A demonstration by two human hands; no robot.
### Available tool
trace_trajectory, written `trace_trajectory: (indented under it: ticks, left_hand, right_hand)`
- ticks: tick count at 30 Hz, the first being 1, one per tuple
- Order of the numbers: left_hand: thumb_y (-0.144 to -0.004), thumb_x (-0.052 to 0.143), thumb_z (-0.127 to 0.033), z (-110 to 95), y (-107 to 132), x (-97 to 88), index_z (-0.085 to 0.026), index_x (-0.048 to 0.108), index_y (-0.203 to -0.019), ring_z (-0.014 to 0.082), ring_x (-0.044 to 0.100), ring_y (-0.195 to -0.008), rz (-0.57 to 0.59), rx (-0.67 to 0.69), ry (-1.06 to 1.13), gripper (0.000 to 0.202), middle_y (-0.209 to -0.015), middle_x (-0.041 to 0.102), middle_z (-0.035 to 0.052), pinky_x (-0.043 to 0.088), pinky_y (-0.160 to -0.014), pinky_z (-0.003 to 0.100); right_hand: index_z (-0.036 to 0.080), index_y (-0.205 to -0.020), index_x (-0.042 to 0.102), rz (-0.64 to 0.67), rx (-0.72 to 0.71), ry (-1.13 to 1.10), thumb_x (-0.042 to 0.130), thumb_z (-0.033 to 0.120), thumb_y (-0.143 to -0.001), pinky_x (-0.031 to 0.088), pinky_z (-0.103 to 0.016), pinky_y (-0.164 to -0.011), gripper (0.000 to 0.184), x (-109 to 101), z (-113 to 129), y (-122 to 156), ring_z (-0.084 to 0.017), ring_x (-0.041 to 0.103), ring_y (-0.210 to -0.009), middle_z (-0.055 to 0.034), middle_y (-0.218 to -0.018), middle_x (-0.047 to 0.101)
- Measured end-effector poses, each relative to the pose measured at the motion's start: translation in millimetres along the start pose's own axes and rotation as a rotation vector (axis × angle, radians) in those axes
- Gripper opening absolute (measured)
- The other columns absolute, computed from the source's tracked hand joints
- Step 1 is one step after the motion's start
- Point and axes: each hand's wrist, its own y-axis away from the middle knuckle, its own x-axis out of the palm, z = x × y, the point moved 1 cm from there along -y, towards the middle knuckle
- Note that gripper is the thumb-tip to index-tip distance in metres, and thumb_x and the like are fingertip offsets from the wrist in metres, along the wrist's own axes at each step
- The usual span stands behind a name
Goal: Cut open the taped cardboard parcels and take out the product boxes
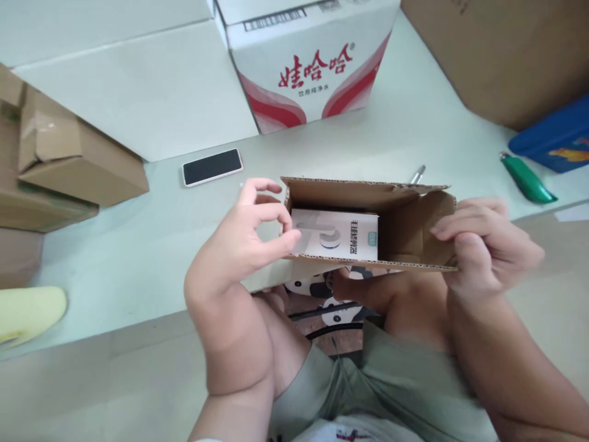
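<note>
A narrow brown cardboard box [345,194], its top open, is tilted toward me at the table's front edge. Inside, against the left end, lies a white printed carton [317,236] with a picture of an appliance on it. My left hand [251,230] is at the box's left end, thumb and index finger pinched together at its rim and the other fingers curled. At the opposite end my right hand [488,242] grips the right flap, with its fingertips inside and the thumb folded in. The underside of the box is hidden from view.
On the pale table [138,245] lie a phone [212,167], a silver pen-like object [418,175] and a green curved object [529,179]. Behind stand a white-and-red carton [317,80], brown boxes [92,156], a large brown box [510,55] and a blue box [554,135].
</note>
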Motion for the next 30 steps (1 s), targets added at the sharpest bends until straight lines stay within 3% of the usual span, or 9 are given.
trace_trajectory:
  ticks: [3,6,8,11,15,18,21,25,30]
  left_hand:
    - [-0.083,0.066,-0.046,-9.7,16.0,-6.5,-0.024,0.071,-0.074,0.019,0.063,-0.083,0.173,-0.071,-0.062,0.024,-0.097,0.06,0.0031,0.057,-0.082,0.037]
    - [-0.085,0.068,-0.046,-12.8,23.9,-8.2,-0.025,0.07,-0.078,0.0168,0.058,-0.069,0.282,-0.067,-0.078,0.022,-0.081,0.058,-0.0005,0.048,-0.068,0.032]
    - [-0.085,0.067,-0.045,-12.0,25.5,-7.2,-0.025,0.068,-0.079,0.0169,0.058,-0.068,0.285,-0.045,-0.068,0.021,-0.079,0.058,-0.0008,0.044,-0.065,0.031]
    - [-0.087,0.065,-0.044,-9.2,26.6,-4.9,-0.025,0.063,-0.078,0.0174,0.056,-0.068,0.264,-0.027,-0.064,0.022,-0.078,0.058,-0.001,0.042,-0.065,0.031]
    - [-0.09,0.061,-0.047,-6.4,27.9,-3.5,-0.024,0.057,-0.075,0.0186,0.055,-0.072,0.238,-0.004,-0.029,0.027,-0.077,0.057,-0.0012,0.04,-0.067,0.032]
    - [-0.09,0.061,-0.046,-6.1,28.0,-3.9,-0.024,0.054,-0.073,0.0182,0.054,-0.07,0.237,0.004,-0.001,0.029,-0.075,0.057,-0.0015,0.038,-0.066,0.032]
    - [-0.089,0.061,-0.046,-6.4,28.0,-5.1,-0.024,0.054,-0.073,0.0177,0.053,-0.069,0.243,-0.011,0.002,0.028,-0.076,0.058,-0.0015,0.038,-0.065,0.032]
    - [-0.088,0.061,-0.045,-5.8,29.3,-6.6,-0.024,0.058,-0.077,0.0184,0.055,-0.071,0.27,-0.02,0.001,0.023,-0.08,0.062,-0.0012,0.039,-0.066,0.032]
    - [-0.088,0.059,-0.046,-3.4,30.1,-6.5,-0.024,0.055,-0.078,0.018,0.054,-0.071,0.264,-0.032,0.002,0.024,-0.079,0.061,-0.0016,0.037,-0.066,0.032]
  right_hand:
    - [0.031,-0.079,0.064,0.103,-0.118,0.038,0.064,0.026,-0.093,0.046,-0.042,-0.06,0.015,-25.8,44.3,-28.3,-0.02,0.058,-0.055,0.0022,-0.065,0.066]
    - [0.032,-0.09,0.068,0.433,-0.139,0.137,0.067,0.031,-0.096,0.04,-0.032,-0.044,0.007,-30.2,79.6,-51.5,-0.012,0.048,-0.04,0.006,-0.066,0.07]
    - [0.031,-0.1,0.071,0.708,-0.187,0.189,0.065,0.031,-0.097,0.042,-0.028,-0.044,0.007,-15.8,92.7,-62.5,-0.011,0.053,-0.042,0.0058,-0.068,0.073]
    - [0.024,-0.12,0.074,1.087,-0.194,0.407,0.064,0.024,-0.092,0.056,-0.032,-0.064,0.03,20.8,94.6,-72.2,-0.022,0.076,-0.078,-0.0044,-0.097,0.081]
    - [0.023,-0.161,0.049,1.38,-0.134,0.707,0.078,0.035,-0.083,0.061,-0.047,-0.094,0.085,57.5,83.3,-75.5,-0.038,0.071,-0.124,-0.0152,-0.151,0.065]
    - [0.025,-0.171,0.034,1.407,-0.151,0.857,0.08,0.042,-0.081,0.061,-0.05,-0.091,0.102,64.4,77.7,-73.9,-0.042,0.07,-0.124,-0.0168,-0.153,0.062]
    - [0.025,-0.173,0.028,1.392,-0.258,0.902,0.073,0.043,-0.087,0.058,-0.044,-0.077,0.099,61.7,77.6,-72.0,-0.04,0.072,-0.113,-0.0176,-0.147,0.064]
    - [0.03,-0.166,0.042,1.331,-0.47,0.911,0.07,0.035,-0.088,0.049,-0.034,-0.064,0.083,56.8,79.8,-70.0,-0.033,0.074,-0.097,-0.0171,-0.134,0.067]
    - [0.026,-0.16,0.051,1.301,-0.577,0.86,0.072,0.036,-0.089,0.055,-0.038,-0.073,0.075,56.9,66.6,-69.1,-0.036,0.073,-0.108,-0.0198,-0.136,0.066]
